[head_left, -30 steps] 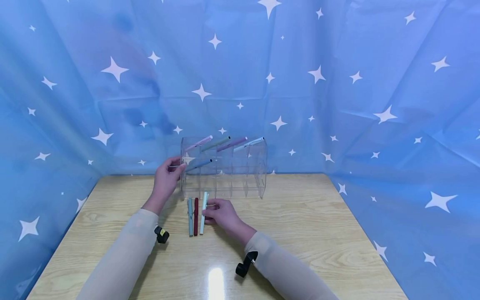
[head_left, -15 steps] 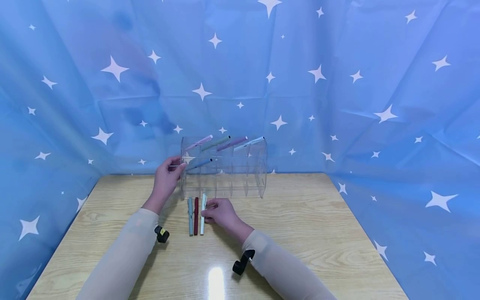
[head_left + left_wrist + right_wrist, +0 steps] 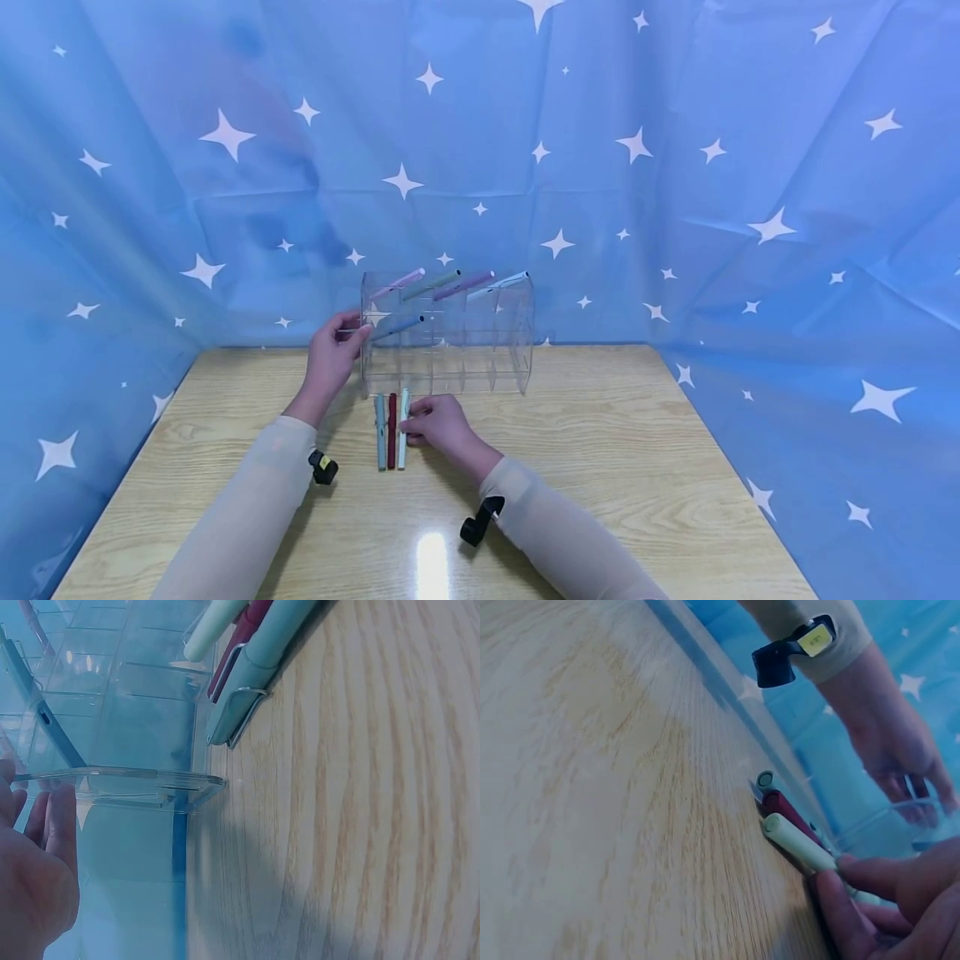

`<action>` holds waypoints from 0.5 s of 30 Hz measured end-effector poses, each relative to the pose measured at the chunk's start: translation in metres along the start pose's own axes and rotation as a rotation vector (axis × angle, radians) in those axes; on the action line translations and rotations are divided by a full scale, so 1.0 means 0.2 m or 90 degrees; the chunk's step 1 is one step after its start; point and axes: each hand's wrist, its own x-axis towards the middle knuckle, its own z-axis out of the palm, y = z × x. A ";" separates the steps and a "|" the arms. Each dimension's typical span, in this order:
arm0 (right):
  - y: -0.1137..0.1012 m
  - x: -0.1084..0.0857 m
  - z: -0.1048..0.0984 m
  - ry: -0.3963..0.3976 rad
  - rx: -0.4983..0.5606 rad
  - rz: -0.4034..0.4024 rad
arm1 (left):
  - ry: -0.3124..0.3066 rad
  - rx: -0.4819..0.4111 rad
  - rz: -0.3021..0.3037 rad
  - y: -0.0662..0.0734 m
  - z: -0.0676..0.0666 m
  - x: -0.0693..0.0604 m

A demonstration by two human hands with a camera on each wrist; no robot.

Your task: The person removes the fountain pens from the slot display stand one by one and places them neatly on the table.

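A clear compartment rack [image 3: 480, 362] stands at the table's back. My left hand [image 3: 330, 358] grips its left side wall between thumb and fingers; in the left wrist view, the hand [image 3: 37, 881] is at the panel's edge [image 3: 150, 777]. Thumb and fingers of my right hand [image 3: 450, 429] pinch a pale mint pen [image 3: 402, 446], lying upright in view beside a dark red pen [image 3: 392, 437] and a teal pen [image 3: 381, 437] in front of the rack. The right wrist view shows the right hand [image 3: 907, 900] on the mint pen [image 3: 802, 844].
Four pens, one of them pink [image 3: 397, 284], slant out of the rack's top row, and a blue pen [image 3: 401, 327] lies in a lower left compartment. Behind the wooden table [image 3: 600, 467] hangs a blue curtain [image 3: 480, 125] with white stars.
My right hand has moved slightly left with the mint pen, which now lies closer to the red pen and straighter. My left hand has stayed at the rack's side.
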 end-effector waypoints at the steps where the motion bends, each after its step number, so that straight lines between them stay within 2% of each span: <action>1: 0.00 0.00 0.00 0.002 -0.005 0.000 | 0.000 0.001 0.000 0.00 0.00 0.00; 15: 0.01 0.01 0.01 0.009 -0.031 -0.009 | -0.005 -0.005 0.001 0.00 -0.01 0.00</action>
